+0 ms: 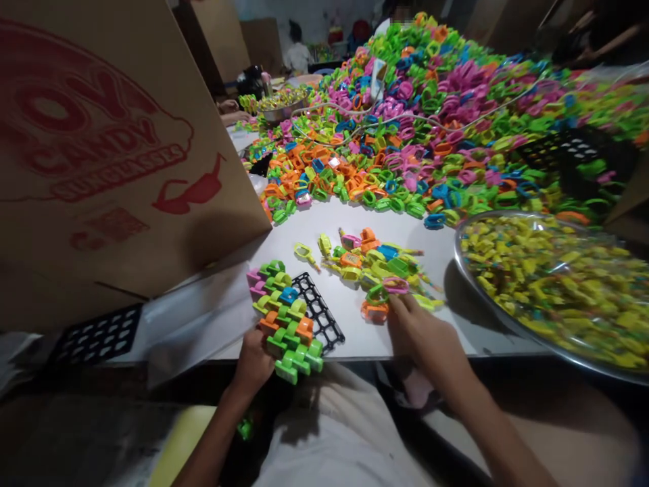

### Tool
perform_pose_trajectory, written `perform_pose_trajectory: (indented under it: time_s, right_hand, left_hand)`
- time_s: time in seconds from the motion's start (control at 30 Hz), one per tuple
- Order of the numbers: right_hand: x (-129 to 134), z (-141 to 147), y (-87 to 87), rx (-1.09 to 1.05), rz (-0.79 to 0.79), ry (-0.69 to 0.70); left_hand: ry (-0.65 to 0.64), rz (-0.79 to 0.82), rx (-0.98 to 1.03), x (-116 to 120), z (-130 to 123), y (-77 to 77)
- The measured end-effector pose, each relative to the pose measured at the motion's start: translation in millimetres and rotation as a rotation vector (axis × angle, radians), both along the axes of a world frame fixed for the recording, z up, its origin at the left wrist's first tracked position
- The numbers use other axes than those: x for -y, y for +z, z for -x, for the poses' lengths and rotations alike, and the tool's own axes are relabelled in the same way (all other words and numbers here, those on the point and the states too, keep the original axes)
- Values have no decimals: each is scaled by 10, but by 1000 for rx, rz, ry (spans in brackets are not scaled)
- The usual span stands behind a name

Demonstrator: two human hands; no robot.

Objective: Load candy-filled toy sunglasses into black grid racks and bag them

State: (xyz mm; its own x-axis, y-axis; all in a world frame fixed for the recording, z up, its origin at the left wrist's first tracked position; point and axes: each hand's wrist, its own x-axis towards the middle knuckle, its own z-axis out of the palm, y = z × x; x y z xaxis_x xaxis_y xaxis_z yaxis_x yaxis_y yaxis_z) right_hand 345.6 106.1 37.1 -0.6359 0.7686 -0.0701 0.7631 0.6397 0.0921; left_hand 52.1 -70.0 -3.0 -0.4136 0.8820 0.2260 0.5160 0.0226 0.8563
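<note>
My left hand is closed around the near left side of a black grid tray. Rows of green, orange, pink and blue plastic toy watches stand in the tray's left part; its right part shows bare holes. Over the white tabletop, my right hand points its fingers down, bunched at a pink toy watch. Its fingertips are partly hidden. Touching that spot are a green toy watch and an orange one. A loose group of yellow toy watches with thin tails lies just beyond.
A large metal bowl of yellow wrapped pieces stands at the right. Behind rises a big heap of coloured toy watches with a white cord across it. A cardboard box blocks the left, with another black grid below. People sit farther back.
</note>
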Motion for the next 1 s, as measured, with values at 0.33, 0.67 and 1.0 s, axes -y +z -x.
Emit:
perform_pose_trajectory:
  time_s: [0.33,0.67,1.0]
  right_hand:
    - [-137,-10,-291,-49,-170,254]
    - [-58,98,-132,-727,420,301]
    - [0,1360,-299,-1148,951,-85]
  left_hand:
    - [50,66,164,50,-73,1]
    - [-27,152,248,210,-240,172]
    - [104,278,453,356,-316,-58]
